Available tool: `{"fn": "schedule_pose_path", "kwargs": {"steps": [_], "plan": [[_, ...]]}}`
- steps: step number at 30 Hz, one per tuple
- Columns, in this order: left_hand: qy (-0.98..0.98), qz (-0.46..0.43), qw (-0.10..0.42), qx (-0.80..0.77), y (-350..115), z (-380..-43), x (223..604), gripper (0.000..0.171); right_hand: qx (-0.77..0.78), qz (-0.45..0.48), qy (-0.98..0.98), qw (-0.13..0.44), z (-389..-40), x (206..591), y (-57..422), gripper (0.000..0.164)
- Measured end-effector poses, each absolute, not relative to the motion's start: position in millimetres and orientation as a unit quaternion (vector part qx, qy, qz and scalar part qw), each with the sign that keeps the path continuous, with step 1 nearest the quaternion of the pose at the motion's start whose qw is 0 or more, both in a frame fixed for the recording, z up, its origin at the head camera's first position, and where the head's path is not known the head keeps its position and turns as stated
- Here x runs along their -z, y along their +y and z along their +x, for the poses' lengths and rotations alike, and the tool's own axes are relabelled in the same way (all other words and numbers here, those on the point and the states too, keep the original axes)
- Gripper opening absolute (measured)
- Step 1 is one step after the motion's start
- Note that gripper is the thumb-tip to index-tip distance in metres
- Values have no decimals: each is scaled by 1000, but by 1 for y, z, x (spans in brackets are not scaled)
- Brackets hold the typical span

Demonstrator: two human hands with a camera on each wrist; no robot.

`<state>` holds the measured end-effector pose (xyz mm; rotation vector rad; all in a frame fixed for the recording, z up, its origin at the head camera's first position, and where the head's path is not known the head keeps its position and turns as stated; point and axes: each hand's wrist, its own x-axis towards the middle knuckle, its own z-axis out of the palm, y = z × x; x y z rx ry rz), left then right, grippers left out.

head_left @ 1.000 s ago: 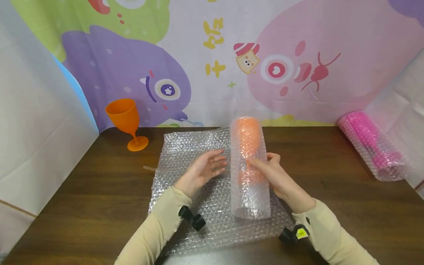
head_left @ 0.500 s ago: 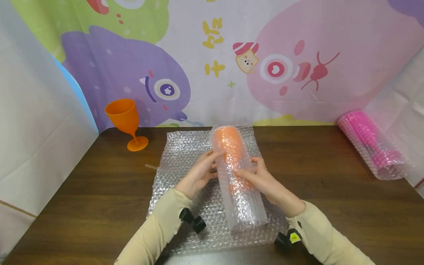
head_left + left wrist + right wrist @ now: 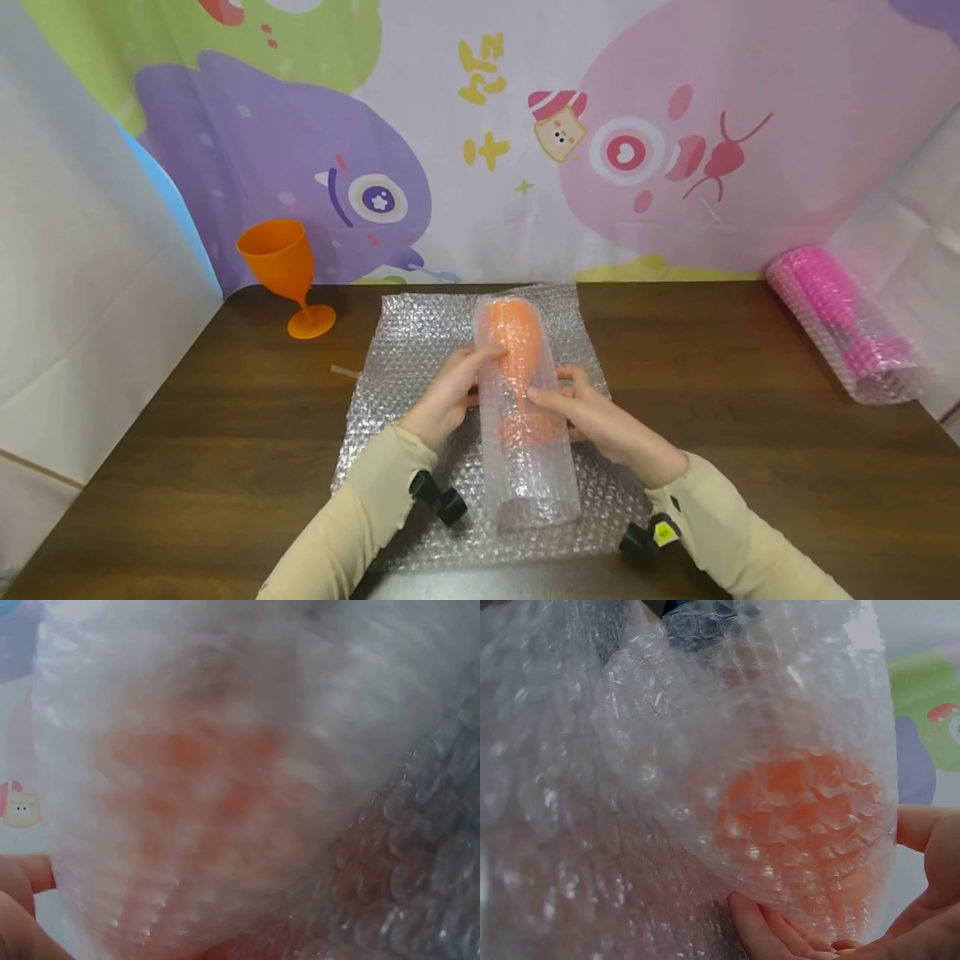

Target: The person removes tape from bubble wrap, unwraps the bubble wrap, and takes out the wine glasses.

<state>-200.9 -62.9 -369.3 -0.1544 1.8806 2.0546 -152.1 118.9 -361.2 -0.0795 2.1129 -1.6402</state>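
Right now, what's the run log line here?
left hand, right hand: hold wrapped orange goblet; bubble wrap sheet: spread below; bare orange goblet: standing left; wrapped pink goblet: lying right

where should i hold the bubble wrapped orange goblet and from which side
Likely best at the bowl, the wide far end of the wrapped goblet, from left and right together, left hand opposite right hand. The bowl nearly spans the wrap there, whereas the near end shows only clear wrap beyond the foot and might crush.

Bubble wrap (image 3: 528,487) veils the orange goblet (image 3: 519,333) inside, blurred in the left wrist view.
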Motion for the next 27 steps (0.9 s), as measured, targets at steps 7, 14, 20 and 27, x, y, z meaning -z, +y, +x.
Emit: {"fn": "schedule_pose_path", "kwargs": {"steps": [7,14,20,27], "plan": [[715,-74,130,-683,-62,-201,370,78,589,-45,771,238,-151,363,119,75],[795,6,-11,-606,-65,-202,369,74,587,-41,772,239,-146,362,116,75],[859,78,-114,-493,-70,-202,364,32,577,-18,779,245,-142,361,113,77],[900,142,-183,-368,-73,-201,361,20,545,-25,796,263,-143,355,115,79]]}}
